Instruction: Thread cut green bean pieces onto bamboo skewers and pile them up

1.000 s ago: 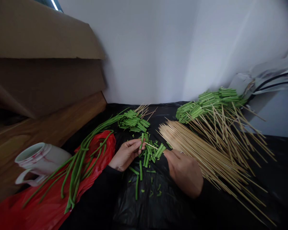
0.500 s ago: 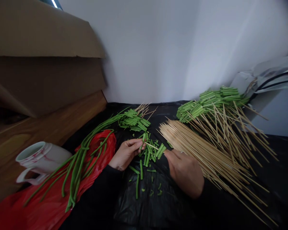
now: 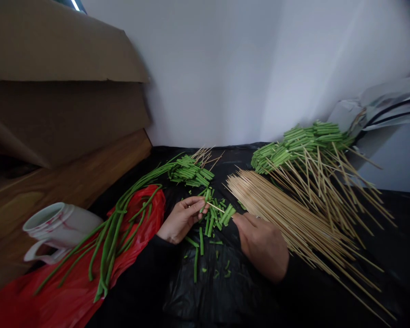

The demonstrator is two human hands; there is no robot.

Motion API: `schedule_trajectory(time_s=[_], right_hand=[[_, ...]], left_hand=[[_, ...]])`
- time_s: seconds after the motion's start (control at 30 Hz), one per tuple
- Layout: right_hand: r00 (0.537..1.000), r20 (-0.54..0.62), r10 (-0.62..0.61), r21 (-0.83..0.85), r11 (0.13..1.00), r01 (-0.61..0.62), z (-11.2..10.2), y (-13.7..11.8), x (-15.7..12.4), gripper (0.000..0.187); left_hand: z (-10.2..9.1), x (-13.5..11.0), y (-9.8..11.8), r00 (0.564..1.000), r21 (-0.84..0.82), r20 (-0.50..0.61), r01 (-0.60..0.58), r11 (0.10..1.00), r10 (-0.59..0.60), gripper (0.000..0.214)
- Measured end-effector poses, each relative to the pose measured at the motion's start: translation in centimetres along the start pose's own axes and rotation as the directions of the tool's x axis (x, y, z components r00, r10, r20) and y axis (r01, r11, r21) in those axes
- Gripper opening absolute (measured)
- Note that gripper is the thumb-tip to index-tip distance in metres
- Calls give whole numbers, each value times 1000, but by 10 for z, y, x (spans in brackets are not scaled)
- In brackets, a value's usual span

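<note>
Between the thumb and fingers of my left hand (image 3: 183, 217) is a cut piece of green bean (image 3: 207, 196), held upright. My right hand (image 3: 262, 246) is closed around a bamboo skewer (image 3: 216, 207), whose thin tip reaches left to the piece in my left hand. Several short green bean pieces (image 3: 228, 214) sit side by side on the skewer near my right fingertips. Loose cut pieces (image 3: 211, 224) and small scraps lie on the black plastic sheet (image 3: 222, 291) under and between my hands.
Bare skewers (image 3: 290, 209) lie in a pile on the right, beside a heap of bean-loaded skewers (image 3: 304, 141). A smaller loaded stack (image 3: 189, 171) lies at the back. Long whole beans (image 3: 112, 237) rest on a red plastic bag (image 3: 136, 248), near a white mug (image 3: 63, 228). A cardboard box (image 3: 68, 91) stands left.
Both hands keep nearly the same place and grip. My right hand and the beans on the skewer have shifted very slightly left, nearer the piece in my left hand.
</note>
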State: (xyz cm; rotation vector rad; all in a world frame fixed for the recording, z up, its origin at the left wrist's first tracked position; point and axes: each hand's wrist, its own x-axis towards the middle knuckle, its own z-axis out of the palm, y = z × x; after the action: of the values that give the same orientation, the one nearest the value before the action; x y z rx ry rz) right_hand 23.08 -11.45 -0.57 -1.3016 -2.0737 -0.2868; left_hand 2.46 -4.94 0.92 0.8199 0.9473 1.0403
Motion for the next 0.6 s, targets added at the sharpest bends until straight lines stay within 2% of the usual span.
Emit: schedule_trajectory(time_s=[0.23, 0.6], right_hand=[[1000, -13, 4, -10, 1000, -4, 1, -2, -2, 26], [1000, -3, 20, 30, 999, -19, 1, -4, -2, 24]], left_hand=[[-1, -1, 2, 996, -72, 47, 84, 994, -81, 16], [2, -3, 2, 997, -26, 55, 59, 998, -57, 16]])
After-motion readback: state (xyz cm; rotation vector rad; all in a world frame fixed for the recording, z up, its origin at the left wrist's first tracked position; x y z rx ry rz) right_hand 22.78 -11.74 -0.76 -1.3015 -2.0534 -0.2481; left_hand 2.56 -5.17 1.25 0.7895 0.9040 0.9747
